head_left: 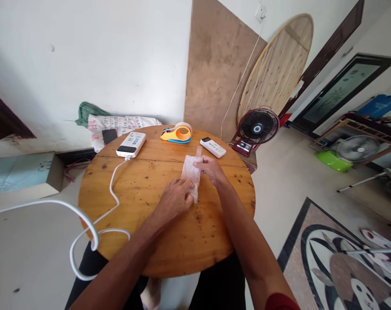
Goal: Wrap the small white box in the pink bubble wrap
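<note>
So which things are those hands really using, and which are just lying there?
In use:
- bubble-wrap packet, held by the left hand at its near end and the right hand at its far end

Lying untouched:
- tape dispenser
- remote control
- power bank with its white cable
- floor fan, beyond the table
</note>
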Action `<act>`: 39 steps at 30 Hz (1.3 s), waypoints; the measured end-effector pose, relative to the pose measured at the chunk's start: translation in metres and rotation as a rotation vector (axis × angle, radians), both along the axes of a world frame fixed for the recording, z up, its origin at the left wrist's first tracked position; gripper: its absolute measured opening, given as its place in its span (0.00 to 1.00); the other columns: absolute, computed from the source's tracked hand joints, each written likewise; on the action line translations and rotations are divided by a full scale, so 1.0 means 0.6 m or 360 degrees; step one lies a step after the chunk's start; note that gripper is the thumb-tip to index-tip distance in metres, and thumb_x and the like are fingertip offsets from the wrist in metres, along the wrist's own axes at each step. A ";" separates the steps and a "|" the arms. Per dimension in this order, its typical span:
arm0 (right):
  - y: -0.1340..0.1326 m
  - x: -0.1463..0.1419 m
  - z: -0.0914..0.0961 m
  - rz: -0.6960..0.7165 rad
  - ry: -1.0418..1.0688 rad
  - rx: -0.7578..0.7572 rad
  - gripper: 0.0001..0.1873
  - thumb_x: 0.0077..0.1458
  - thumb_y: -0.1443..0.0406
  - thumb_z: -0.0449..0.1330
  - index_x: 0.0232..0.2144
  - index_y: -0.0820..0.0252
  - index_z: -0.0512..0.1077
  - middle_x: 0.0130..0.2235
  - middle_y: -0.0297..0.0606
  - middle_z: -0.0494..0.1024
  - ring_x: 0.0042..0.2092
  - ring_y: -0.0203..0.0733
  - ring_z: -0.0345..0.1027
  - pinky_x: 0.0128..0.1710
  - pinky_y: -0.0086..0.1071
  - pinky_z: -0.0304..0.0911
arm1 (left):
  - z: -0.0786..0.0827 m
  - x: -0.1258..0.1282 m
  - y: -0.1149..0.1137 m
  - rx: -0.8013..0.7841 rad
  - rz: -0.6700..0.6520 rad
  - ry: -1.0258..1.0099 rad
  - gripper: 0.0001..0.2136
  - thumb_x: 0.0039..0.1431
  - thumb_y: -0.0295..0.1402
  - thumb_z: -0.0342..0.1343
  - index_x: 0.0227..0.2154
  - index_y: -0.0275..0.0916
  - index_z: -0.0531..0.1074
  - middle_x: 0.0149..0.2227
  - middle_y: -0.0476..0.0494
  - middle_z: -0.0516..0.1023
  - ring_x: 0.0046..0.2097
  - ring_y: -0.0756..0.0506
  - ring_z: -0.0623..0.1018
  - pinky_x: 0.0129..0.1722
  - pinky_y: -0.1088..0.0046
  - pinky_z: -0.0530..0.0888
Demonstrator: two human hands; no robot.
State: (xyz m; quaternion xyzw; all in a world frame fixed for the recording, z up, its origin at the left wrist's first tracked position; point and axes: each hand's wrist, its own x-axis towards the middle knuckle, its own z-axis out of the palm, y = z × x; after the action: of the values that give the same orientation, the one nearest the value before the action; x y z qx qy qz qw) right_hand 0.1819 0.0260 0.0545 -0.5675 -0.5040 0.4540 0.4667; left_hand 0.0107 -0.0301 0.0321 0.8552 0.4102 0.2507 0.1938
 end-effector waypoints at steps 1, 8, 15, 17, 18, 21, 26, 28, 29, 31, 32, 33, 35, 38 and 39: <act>-0.006 -0.001 0.010 0.0050 -0.0037 0.0022 0.14 0.37 0.59 0.63 0.22 0.60 0.64 0.23 0.27 0.67 0.25 0.30 0.58 0.26 0.25 0.54 | -0.002 0.000 0.001 0.0002 -0.0003 -0.0016 0.14 0.49 0.25 0.48 0.38 0.39 0.71 0.43 0.43 0.76 0.45 0.41 0.71 0.47 0.62 0.67; -0.053 -0.008 0.037 0.0217 -0.0277 0.0246 0.14 0.41 0.59 0.61 0.20 0.60 0.61 0.23 0.27 0.62 0.26 0.31 0.55 0.26 0.25 0.53 | -0.007 -0.005 0.004 0.0029 0.0059 -0.0106 0.14 0.48 0.27 0.50 0.38 0.41 0.73 0.42 0.43 0.74 0.46 0.40 0.70 0.49 0.63 0.66; -0.101 -0.016 0.043 0.0258 -0.0502 0.0380 0.09 0.46 0.60 0.58 0.23 0.60 0.64 0.25 0.28 0.63 0.28 0.32 0.55 0.29 0.26 0.53 | -0.003 -0.005 0.003 -0.0114 0.0372 -0.0123 0.14 0.47 0.32 0.53 0.39 0.36 0.68 0.39 0.39 0.71 0.44 0.40 0.70 0.45 0.63 0.68; -0.117 -0.019 0.046 0.0273 -0.0585 0.0423 0.07 0.47 0.62 0.58 0.25 0.60 0.66 0.25 0.29 0.65 0.28 0.33 0.57 0.29 0.26 0.54 | -0.001 -0.005 0.003 -0.0170 0.0434 -0.0150 0.16 0.46 0.33 0.54 0.40 0.35 0.67 0.41 0.38 0.71 0.45 0.39 0.70 0.46 0.63 0.68; -0.125 -0.021 0.047 0.0277 -0.0638 0.0436 0.05 0.47 0.64 0.58 0.26 0.60 0.67 0.26 0.29 0.66 0.28 0.33 0.58 0.30 0.26 0.55 | 0.000 -0.005 0.003 -0.0192 0.0456 -0.0173 0.18 0.46 0.34 0.55 0.42 0.34 0.67 0.42 0.37 0.71 0.46 0.39 0.70 0.46 0.63 0.68; -0.146 -0.028 0.043 0.0286 -0.0769 0.0479 0.04 0.48 0.67 0.55 0.28 0.60 0.69 0.29 0.31 0.71 0.30 0.34 0.62 0.33 0.26 0.58 | 0.002 -0.008 0.004 -0.0224 0.0447 -0.0245 0.28 0.46 0.34 0.57 0.52 0.33 0.62 0.47 0.34 0.69 0.50 0.38 0.69 0.50 0.62 0.67; -0.173 -0.039 0.024 0.0259 -0.0825 0.0603 0.05 0.50 0.69 0.55 0.30 0.58 0.70 0.40 0.36 0.78 0.41 0.39 0.71 0.43 0.31 0.63 | -0.002 -0.015 0.009 -0.0289 0.0148 -0.0390 0.25 0.47 0.30 0.57 0.52 0.36 0.65 0.48 0.37 0.69 0.51 0.40 0.68 0.51 0.62 0.66; -0.182 -0.042 0.014 0.0219 -0.0849 0.0649 0.05 0.52 0.69 0.55 0.31 0.57 0.71 0.43 0.37 0.78 0.45 0.41 0.72 0.46 0.33 0.64 | -0.005 -0.018 0.010 -0.0319 0.0054 -0.0497 0.19 0.48 0.28 0.56 0.46 0.36 0.69 0.45 0.39 0.70 0.48 0.42 0.69 0.48 0.65 0.68; -0.186 -0.044 0.008 0.0196 -0.0865 0.0669 0.06 0.53 0.69 0.54 0.32 0.56 0.71 0.44 0.38 0.78 0.46 0.42 0.72 0.47 0.34 0.64 | -0.006 -0.020 0.011 -0.0331 0.0015 -0.0542 0.16 0.48 0.28 0.55 0.42 0.36 0.70 0.44 0.40 0.70 0.47 0.43 0.70 0.47 0.67 0.68; -0.193 -0.045 -0.006 0.0143 -0.0916 0.0721 0.07 0.54 0.69 0.54 0.33 0.55 0.71 0.46 0.38 0.78 0.48 0.43 0.71 0.49 0.35 0.64 | -0.008 -0.023 0.012 -0.0338 -0.0054 -0.0604 0.10 0.50 0.28 0.54 0.37 0.37 0.70 0.41 0.42 0.71 0.43 0.44 0.70 0.43 0.69 0.69; -0.195 -0.045 -0.014 0.0121 -0.0955 0.0757 0.07 0.54 0.69 0.54 0.34 0.55 0.71 0.47 0.38 0.77 0.49 0.43 0.70 0.50 0.36 0.63 | -0.009 -0.025 0.013 -0.0333 -0.0082 -0.0618 0.08 0.50 0.29 0.53 0.35 0.37 0.70 0.39 0.43 0.71 0.42 0.45 0.71 0.42 0.69 0.69; -0.197 -0.045 -0.022 0.0101 -0.0999 0.0793 0.08 0.54 0.70 0.55 0.35 0.55 0.71 0.48 0.38 0.77 0.51 0.44 0.70 0.51 0.37 0.63 | -0.011 -0.026 0.014 -0.0326 -0.0108 -0.0621 0.06 0.51 0.29 0.53 0.33 0.37 0.70 0.38 0.44 0.72 0.41 0.45 0.71 0.41 0.69 0.69; -0.200 -0.045 -0.035 0.0072 -0.1082 0.0853 0.09 0.53 0.70 0.55 0.36 0.54 0.71 0.49 0.38 0.76 0.53 0.44 0.68 0.53 0.39 0.61 | -0.013 -0.026 0.015 -0.0312 -0.0151 -0.0603 0.06 0.51 0.29 0.53 0.33 0.37 0.71 0.37 0.45 0.73 0.41 0.45 0.71 0.41 0.70 0.68; -0.203 -0.046 -0.046 0.0067 -0.1178 0.0928 0.11 0.54 0.71 0.54 0.38 0.55 0.71 0.50 0.39 0.75 0.54 0.44 0.67 0.53 0.39 0.61 | -0.013 -0.025 0.012 -0.0301 -0.0129 -0.0517 0.09 0.50 0.25 0.51 0.35 0.38 0.72 0.37 0.44 0.74 0.40 0.45 0.72 0.40 0.70 0.68; -0.204 -0.047 -0.048 0.0057 -0.1206 0.0959 0.11 0.54 0.71 0.53 0.38 0.56 0.71 0.50 0.39 0.76 0.53 0.43 0.67 0.53 0.39 0.61 | -0.013 -0.025 0.009 -0.0283 -0.0097 -0.0475 0.11 0.50 0.24 0.49 0.35 0.38 0.72 0.38 0.43 0.74 0.40 0.45 0.72 0.40 0.69 0.68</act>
State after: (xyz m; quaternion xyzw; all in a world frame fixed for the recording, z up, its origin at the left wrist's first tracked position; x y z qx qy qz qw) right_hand 0.1538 -0.0963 0.0257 -0.5238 -0.7572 0.0570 0.3860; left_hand -0.0041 -0.0244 0.0245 0.8000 0.3713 0.3316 0.3348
